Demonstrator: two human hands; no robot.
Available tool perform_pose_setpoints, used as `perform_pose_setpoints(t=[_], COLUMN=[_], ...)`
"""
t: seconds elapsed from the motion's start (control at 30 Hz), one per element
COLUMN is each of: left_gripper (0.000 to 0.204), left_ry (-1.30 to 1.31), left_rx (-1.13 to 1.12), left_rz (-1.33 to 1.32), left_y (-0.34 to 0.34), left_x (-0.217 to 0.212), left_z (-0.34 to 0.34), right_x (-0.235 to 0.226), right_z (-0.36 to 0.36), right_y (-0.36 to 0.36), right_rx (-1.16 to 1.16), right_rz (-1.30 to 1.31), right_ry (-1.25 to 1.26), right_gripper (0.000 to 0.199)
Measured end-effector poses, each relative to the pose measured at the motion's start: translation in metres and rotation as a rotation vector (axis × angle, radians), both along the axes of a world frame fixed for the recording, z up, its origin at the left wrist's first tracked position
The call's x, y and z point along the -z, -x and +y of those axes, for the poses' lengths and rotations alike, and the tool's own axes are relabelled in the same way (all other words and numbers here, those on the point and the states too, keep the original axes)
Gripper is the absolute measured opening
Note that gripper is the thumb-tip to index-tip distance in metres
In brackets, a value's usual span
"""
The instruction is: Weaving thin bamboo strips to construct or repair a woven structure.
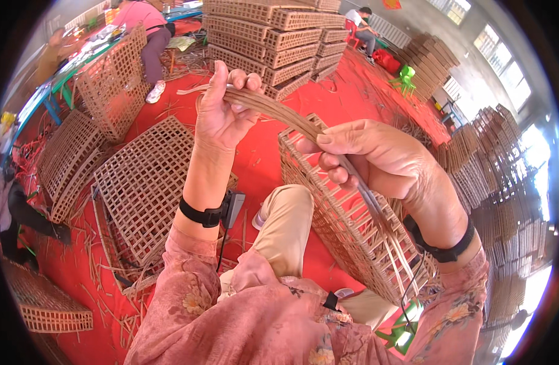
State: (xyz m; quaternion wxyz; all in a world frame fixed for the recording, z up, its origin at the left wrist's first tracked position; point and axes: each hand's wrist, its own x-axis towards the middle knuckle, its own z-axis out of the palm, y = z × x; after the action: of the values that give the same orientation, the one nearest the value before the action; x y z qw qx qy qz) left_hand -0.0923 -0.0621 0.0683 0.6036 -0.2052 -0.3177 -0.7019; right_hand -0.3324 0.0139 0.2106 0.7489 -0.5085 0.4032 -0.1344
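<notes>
A bundle of long, thin brown strips point(278, 111), like split cane or rattan, arches between my two raised hands. My left hand point(226, 115) is closed around its left end, thumb pointing up, with pale tips sticking out past it. Farther along, my right hand point(377, 157) pinches the bundle between thumb and fingers. From there the strips fan out and hang down to the lower right. Below them, an openwork woven tray point(328, 228) stands tilted beside my knee, and the hanging strips pass in front of it.
Lattice panels point(145, 176) lie on the red floor point(255, 159) at left, among scattered strips. High stacks of woven trays point(267, 42) rise at the back, with more point(498, 176) along the right. Two people work farther off, and a green chair point(405, 79) stands at back right.
</notes>
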Motion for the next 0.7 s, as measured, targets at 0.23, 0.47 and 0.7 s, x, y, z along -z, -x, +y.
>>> perform_pose_setpoints(t=[0.23,0.47,0.7], left_gripper=[0.051,0.023,0.008], left_ry=[-0.227,-0.276,-0.478], left_rx=[-0.247,-0.600,-0.304], left_rz=[-0.066,-0.703,-0.483], left_y=[0.000,0.056,0.055], left_x=[-0.016,-0.011,0.010], left_z=[0.037,0.070,0.048], right_x=[0.010,0.041,0.051], right_z=[-0.013,-0.014,-0.011], right_y=[-0.031,-0.033,-0.011], right_rx=[0.130,0.054,-0.006], right_rz=[0.020,0.339,0.480], right_ry=[0.182,0.764,1.135], right_gripper=[0.022,0.017,0.023])
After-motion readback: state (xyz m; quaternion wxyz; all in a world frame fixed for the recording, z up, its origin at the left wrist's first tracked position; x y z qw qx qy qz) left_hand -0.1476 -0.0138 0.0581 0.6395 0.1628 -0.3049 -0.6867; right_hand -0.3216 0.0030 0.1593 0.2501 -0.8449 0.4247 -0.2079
